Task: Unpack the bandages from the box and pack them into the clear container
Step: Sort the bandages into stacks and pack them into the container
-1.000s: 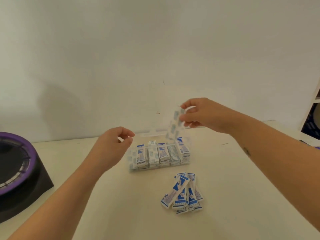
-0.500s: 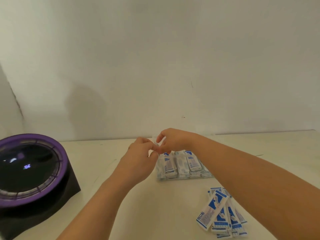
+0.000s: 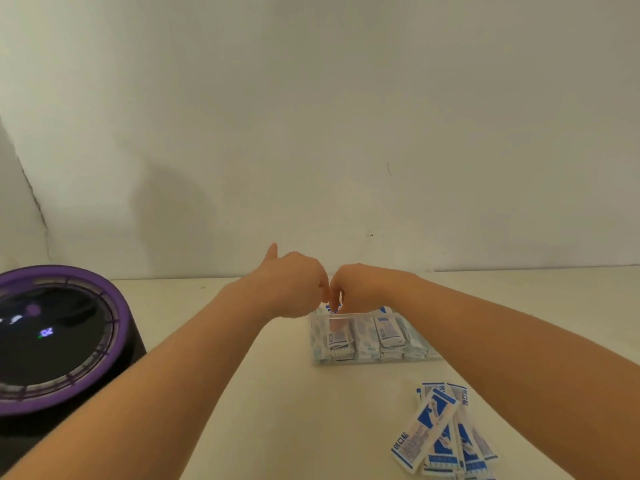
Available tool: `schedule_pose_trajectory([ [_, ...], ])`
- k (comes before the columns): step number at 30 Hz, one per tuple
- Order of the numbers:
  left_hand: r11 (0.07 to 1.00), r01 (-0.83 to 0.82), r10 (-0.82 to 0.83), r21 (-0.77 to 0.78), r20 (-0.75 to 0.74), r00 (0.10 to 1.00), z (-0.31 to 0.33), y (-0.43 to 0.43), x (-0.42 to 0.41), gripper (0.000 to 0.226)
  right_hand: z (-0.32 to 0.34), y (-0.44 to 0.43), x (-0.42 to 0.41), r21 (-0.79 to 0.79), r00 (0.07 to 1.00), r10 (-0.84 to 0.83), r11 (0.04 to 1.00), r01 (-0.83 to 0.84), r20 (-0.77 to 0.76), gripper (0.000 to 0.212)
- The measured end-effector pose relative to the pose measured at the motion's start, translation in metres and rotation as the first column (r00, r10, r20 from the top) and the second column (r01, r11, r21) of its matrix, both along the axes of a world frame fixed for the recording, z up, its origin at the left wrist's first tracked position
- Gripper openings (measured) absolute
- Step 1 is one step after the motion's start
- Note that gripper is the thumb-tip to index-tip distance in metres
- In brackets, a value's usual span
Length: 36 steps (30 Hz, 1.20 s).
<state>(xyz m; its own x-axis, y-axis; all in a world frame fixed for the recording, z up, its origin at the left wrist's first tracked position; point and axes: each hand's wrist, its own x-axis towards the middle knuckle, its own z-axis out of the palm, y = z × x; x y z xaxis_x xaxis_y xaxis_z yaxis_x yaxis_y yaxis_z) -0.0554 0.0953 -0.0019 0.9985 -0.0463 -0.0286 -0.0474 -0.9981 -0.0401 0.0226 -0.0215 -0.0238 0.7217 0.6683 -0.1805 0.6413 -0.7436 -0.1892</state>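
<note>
Right hand [image 3: 356, 289] (fingers curled) over clear container [image 3: 374, 358]

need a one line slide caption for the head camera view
Both hands, left and right, meet over the far edge of the clear container of bandages; a loose pile of bandages lies nearer.

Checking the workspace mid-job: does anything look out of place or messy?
A loose pile of blue-and-white bandage packets lies jumbled on the cream table, outside the clear plastic container, where the other packets sit in neat rows. Nothing looks spilled or damaged.

Bandage wrapper [image 3: 423, 432] reads "创口贴"
</note>
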Motion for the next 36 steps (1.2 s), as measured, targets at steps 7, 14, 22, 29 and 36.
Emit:
schedule_pose_trajectory([
  [7,0.939,-0.067,0.147,0.336,-0.219,0.965,-0.004,-0.017,0.031,0.021,-0.006,0.003,0.006,-0.111,0.999,-0.032,0.993,0.033,0.006,0.028],
  [14,0.885,-0.083,0.224,0.458,-0.263,0.938,-0.013,-0.025,0.042,0.023,-0.005,-0.002,0.008,-0.136,1.0,-0.025,0.99,0.024,-0.006,0.044],
  [22,0.966,-0.17,0.199,0.194,-0.142,0.97,0.007,-0.028,0.029,0.026,0.024,-0.03,-0.005,0.28,0.994,-0.044,0.96,0.014,0.101,0.027],
  [29,0.956,-0.043,0.136,-0.29,0.307,0.942,0.01,-0.054,-0.056,0.027,0.034,-0.105,-0.064,0.156,0.999,0.02,0.988,-0.013,-0.046,0.019],
  [36,0.995,-0.017,0.012,-0.102,-0.051,0.999,-0.053,-0.114,-0.084,0.061,-0.004,-0.117,-0.075,-0.258,0.97,0.18,0.941,-0.218,-0.162,0.056],
])
